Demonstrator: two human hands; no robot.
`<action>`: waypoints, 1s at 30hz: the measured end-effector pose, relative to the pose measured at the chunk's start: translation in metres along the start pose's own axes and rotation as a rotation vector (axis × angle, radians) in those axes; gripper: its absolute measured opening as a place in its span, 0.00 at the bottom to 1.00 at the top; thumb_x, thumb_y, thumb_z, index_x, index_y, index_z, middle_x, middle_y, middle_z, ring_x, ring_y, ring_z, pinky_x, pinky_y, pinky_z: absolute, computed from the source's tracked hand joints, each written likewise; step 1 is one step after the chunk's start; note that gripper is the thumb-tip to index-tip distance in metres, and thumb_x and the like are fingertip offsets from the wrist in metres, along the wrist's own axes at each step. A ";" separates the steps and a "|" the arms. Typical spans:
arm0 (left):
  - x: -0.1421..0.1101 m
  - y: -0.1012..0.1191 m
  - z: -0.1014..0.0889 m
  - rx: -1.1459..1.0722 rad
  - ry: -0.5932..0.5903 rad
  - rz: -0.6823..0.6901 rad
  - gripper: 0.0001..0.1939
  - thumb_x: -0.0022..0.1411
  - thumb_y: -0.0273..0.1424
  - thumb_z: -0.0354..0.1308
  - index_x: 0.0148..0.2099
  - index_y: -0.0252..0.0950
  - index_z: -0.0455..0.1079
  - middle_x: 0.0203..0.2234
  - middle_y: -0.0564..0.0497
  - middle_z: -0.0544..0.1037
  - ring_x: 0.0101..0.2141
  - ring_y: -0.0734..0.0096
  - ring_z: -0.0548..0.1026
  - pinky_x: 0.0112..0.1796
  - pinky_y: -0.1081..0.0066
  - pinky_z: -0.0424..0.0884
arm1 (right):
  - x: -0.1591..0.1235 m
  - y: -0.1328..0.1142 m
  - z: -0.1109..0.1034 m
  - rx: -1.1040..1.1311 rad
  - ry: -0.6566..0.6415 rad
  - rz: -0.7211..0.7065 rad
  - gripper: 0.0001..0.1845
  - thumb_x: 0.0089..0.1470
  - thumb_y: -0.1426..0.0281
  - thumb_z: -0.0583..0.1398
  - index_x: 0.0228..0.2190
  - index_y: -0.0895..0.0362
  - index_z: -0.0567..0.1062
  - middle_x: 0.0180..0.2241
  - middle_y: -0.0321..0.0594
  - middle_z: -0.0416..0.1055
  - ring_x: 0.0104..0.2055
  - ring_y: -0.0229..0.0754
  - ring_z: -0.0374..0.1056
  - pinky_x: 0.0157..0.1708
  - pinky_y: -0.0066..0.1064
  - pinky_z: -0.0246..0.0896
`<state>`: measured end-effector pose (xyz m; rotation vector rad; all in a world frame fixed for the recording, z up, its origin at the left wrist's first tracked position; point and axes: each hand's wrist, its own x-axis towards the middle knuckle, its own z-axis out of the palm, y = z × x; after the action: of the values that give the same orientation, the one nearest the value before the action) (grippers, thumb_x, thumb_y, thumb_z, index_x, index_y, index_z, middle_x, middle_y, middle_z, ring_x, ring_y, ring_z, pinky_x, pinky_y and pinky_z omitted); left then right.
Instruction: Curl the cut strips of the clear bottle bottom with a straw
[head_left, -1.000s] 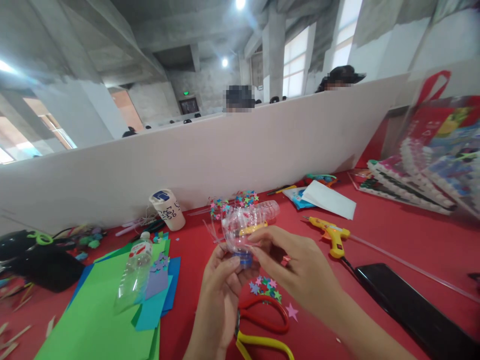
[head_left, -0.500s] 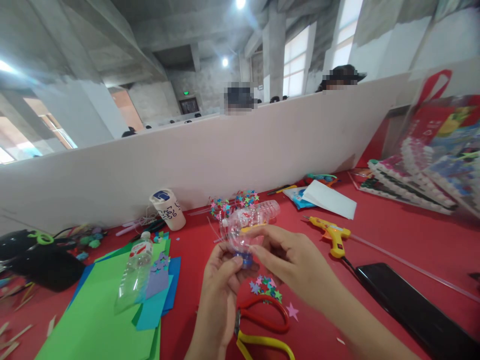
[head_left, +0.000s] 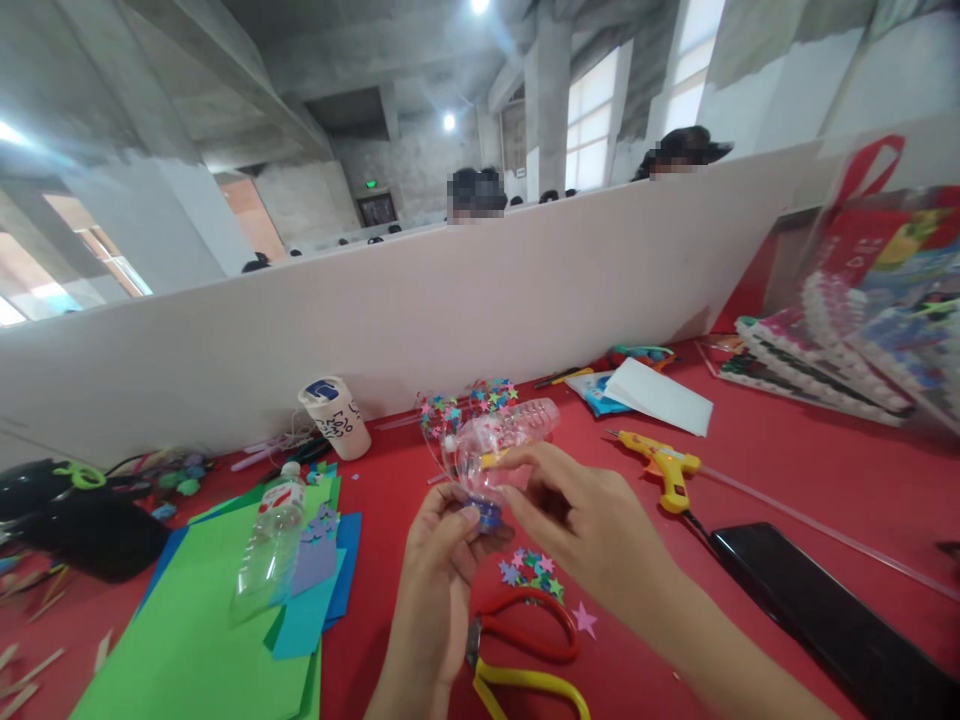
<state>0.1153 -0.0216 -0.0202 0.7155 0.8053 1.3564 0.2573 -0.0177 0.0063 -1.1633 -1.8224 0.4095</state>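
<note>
My left hand [head_left: 450, 540] grips the blue cap [head_left: 487, 513] of a clear plastic bottle top [head_left: 469, 468], which stands cap down with its flared part upward. At the bottle top's right side, my right hand [head_left: 574, 505] is closed on a small yellow piece [head_left: 493, 460], seen at the index fingertip. The exact kind of that piece is too small to make out. Behind my hands lies a clear plastic bottle [head_left: 525, 425] on its side. Just below them, several small coloured stars [head_left: 531, 572] and a larger pink star [head_left: 585, 621] lie on the red table [head_left: 637, 650].
Red-and-yellow-handled pliers [head_left: 529, 625] lie in front. To the right are a yellow glue gun [head_left: 660, 465] and a black phone-like slab [head_left: 810, 600]. Green paper sheets [head_left: 187, 620] with another clear bottle [head_left: 266, 550] lie left. A white partition [head_left: 390, 330] stands behind a white cup [head_left: 337, 418].
The blue cap and bottle top have tilted slightly in my left hand. My right hand has shifted only a little, still at the bottle top's side.
</note>
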 end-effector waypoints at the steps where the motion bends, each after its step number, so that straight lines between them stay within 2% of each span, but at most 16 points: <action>1: 0.000 0.000 0.000 -0.001 0.001 0.001 0.09 0.50 0.27 0.62 0.35 0.34 0.67 0.27 0.52 0.77 0.25 0.68 0.78 0.33 0.67 0.73 | 0.000 0.000 0.000 -0.012 0.006 -0.026 0.12 0.57 0.70 0.55 0.39 0.61 0.76 0.16 0.28 0.61 0.16 0.34 0.54 0.19 0.26 0.48; 5: -0.002 0.001 0.001 -0.013 -0.006 0.009 0.08 0.51 0.26 0.61 0.35 0.35 0.66 0.28 0.52 0.77 0.26 0.69 0.78 0.34 0.67 0.73 | -0.001 0.001 0.001 -0.047 0.012 -0.121 0.16 0.60 0.70 0.53 0.42 0.62 0.78 0.15 0.26 0.56 0.15 0.34 0.50 0.19 0.26 0.47; 11: -0.002 0.002 0.001 -0.001 0.024 0.013 0.09 0.51 0.26 0.61 0.36 0.34 0.66 0.27 0.52 0.77 0.25 0.69 0.77 0.32 0.68 0.73 | -0.004 0.001 0.000 -0.095 0.075 -0.131 0.15 0.60 0.70 0.54 0.40 0.64 0.78 0.15 0.28 0.58 0.15 0.35 0.52 0.20 0.28 0.48; 15: -0.001 0.002 0.000 0.005 0.018 0.033 0.09 0.51 0.26 0.61 0.36 0.35 0.66 0.27 0.53 0.76 0.27 0.69 0.78 0.33 0.69 0.73 | -0.002 -0.001 -0.003 -0.069 0.034 -0.108 0.14 0.59 0.70 0.55 0.38 0.64 0.78 0.14 0.26 0.56 0.14 0.34 0.51 0.17 0.26 0.47; 19: -0.001 0.001 0.000 0.019 0.022 0.049 0.10 0.50 0.26 0.62 0.35 0.35 0.66 0.26 0.54 0.75 0.28 0.68 0.78 0.34 0.69 0.73 | -0.001 -0.004 -0.005 -0.018 -0.027 -0.076 0.14 0.58 0.70 0.55 0.41 0.61 0.78 0.15 0.25 0.57 0.15 0.33 0.51 0.17 0.24 0.48; 23: -0.001 0.002 0.002 0.035 0.060 0.102 0.11 0.48 0.26 0.63 0.36 0.35 0.67 0.26 0.54 0.76 0.26 0.70 0.77 0.33 0.69 0.72 | 0.000 -0.005 -0.007 0.056 -0.057 0.034 0.13 0.56 0.69 0.55 0.39 0.60 0.77 0.14 0.25 0.56 0.15 0.33 0.51 0.16 0.24 0.44; 26: -0.001 0.003 0.002 0.027 0.039 0.068 0.10 0.49 0.27 0.63 0.36 0.35 0.67 0.27 0.53 0.77 0.26 0.70 0.77 0.33 0.69 0.73 | 0.000 -0.005 -0.007 0.071 -0.065 0.085 0.12 0.54 0.70 0.55 0.37 0.59 0.76 0.14 0.24 0.52 0.15 0.33 0.50 0.15 0.24 0.41; 30: 0.000 0.002 -0.001 0.011 0.013 0.010 0.10 0.50 0.27 0.61 0.36 0.35 0.66 0.27 0.53 0.76 0.26 0.70 0.77 0.33 0.69 0.73 | -0.001 -0.004 -0.006 0.087 -0.077 0.078 0.10 0.55 0.70 0.56 0.37 0.58 0.76 0.14 0.23 0.51 0.15 0.33 0.49 0.15 0.23 0.42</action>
<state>0.1135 -0.0218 -0.0187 0.7209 0.8212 1.3680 0.2602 -0.0219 0.0114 -1.1750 -1.8112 0.5800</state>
